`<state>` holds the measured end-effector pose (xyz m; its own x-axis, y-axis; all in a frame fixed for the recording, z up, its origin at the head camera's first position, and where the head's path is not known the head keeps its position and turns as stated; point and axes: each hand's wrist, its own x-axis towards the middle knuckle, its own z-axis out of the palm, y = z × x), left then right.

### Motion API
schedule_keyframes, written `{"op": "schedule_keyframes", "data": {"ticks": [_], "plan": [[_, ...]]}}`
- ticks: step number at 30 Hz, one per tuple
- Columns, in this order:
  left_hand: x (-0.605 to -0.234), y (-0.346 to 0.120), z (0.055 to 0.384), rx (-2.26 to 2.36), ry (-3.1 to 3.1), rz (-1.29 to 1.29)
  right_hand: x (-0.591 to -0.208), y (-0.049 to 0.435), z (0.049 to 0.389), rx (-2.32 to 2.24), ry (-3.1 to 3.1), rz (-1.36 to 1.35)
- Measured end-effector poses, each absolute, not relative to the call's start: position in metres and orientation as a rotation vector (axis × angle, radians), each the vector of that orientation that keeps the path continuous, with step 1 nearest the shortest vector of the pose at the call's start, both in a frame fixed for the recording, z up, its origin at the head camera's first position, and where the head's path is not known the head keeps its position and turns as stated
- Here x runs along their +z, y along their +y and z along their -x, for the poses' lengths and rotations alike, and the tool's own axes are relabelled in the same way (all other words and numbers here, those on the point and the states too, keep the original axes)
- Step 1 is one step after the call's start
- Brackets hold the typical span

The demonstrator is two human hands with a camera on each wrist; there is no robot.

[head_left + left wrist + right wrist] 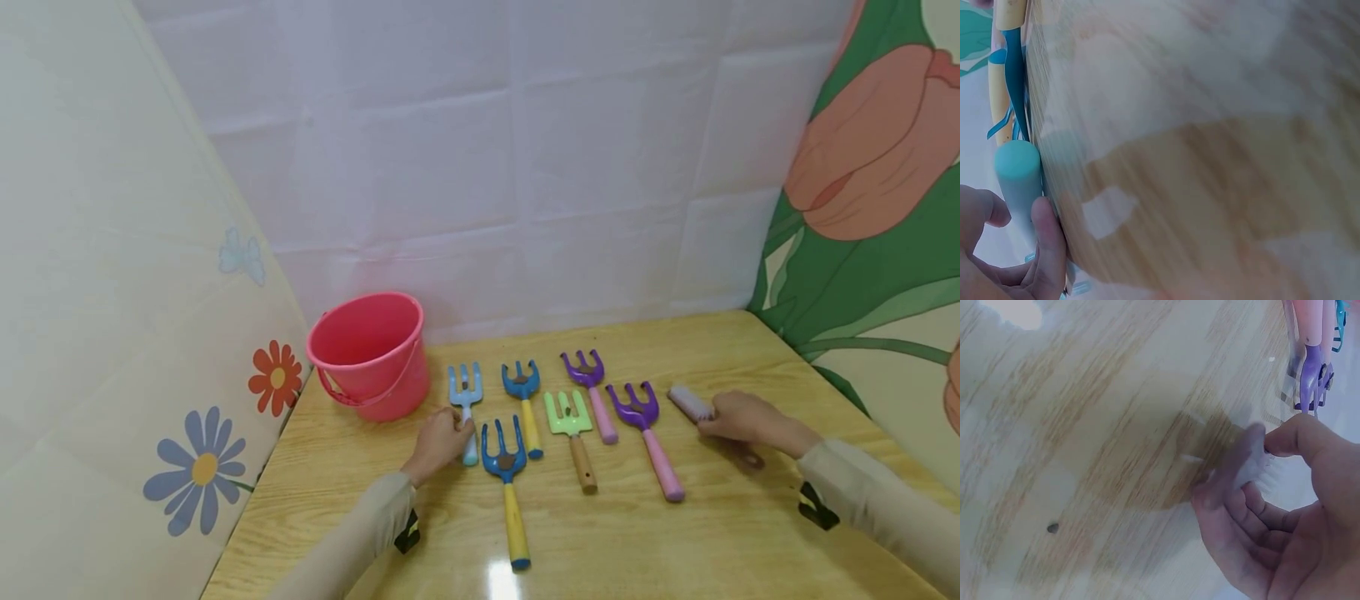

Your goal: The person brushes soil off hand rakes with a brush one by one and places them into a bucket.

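My left hand pinches the handle of a light blue hand fork between thumb and fingers. In the left wrist view the fork's handle, with its turquoise end, shows between the fingertips. On the right, my right hand grips a small scrubbing brush with pale bristles and a mauve back. The right wrist view shows the brush tilted, thumb on one side and curled fingers on the other. Beside the left hand lies a blue hand fork with a yellow handle.
A pink bucket stands at the back left, handle down. Between the hands lie another blue-and-yellow fork, a green fork with a wooden handle, and two purple forks with pink handles. A dark crumb lies on the wooden table.
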<state>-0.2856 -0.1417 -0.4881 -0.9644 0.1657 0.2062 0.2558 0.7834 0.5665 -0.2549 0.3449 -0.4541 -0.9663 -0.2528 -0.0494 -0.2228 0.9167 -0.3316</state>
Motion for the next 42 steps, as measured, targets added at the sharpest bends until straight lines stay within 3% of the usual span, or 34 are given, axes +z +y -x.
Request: {"op": "schedule_keyframes", "data": {"ticks": [42], "plan": [[-0.4863,-0.1342,0.2912,-0.884,-2.872,0.325,-0.4522,0.3392,0.2585,-0.6,3.137,0.456]]}}
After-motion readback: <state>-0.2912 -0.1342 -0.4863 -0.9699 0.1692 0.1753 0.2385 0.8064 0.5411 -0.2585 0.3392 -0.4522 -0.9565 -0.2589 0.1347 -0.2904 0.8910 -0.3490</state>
